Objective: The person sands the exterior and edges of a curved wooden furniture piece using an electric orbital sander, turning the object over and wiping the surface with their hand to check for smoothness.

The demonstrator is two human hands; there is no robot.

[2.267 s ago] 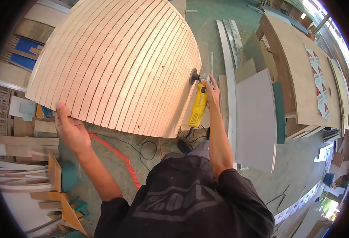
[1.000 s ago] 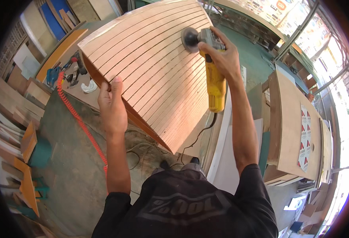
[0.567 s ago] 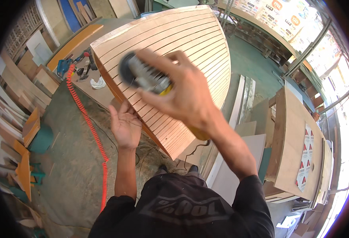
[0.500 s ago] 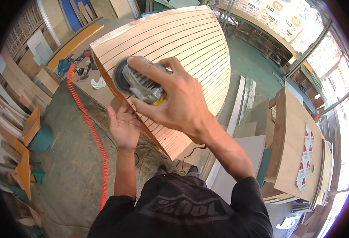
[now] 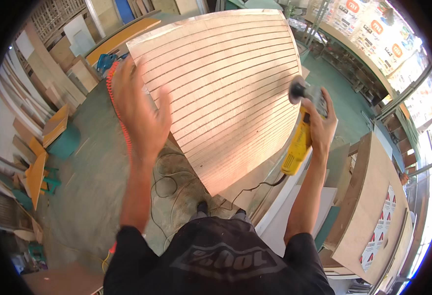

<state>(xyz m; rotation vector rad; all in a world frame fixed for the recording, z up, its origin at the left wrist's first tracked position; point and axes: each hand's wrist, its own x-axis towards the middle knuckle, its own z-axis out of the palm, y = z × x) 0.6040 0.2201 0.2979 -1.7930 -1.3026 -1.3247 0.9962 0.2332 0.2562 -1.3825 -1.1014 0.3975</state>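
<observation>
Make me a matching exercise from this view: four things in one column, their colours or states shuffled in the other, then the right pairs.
Things:
1. Left hand
2. Power tool
3. Coiled hose
4. Curved wooden panel

Colours or states:
A. Orange-red
B. Pale, crossed by dark lines
C. Blurred, thumb apart from fingers
D. Yellow-bodied, gripped by the right hand

Right pairs: 1-C, 2-D, 3-A, 4-B

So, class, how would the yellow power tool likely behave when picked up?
The yellow power tool is probably light enough for one hand, since the right hand alone holds it. Its dark cord looks flexible and may drag, since it bends as it trails.
</observation>
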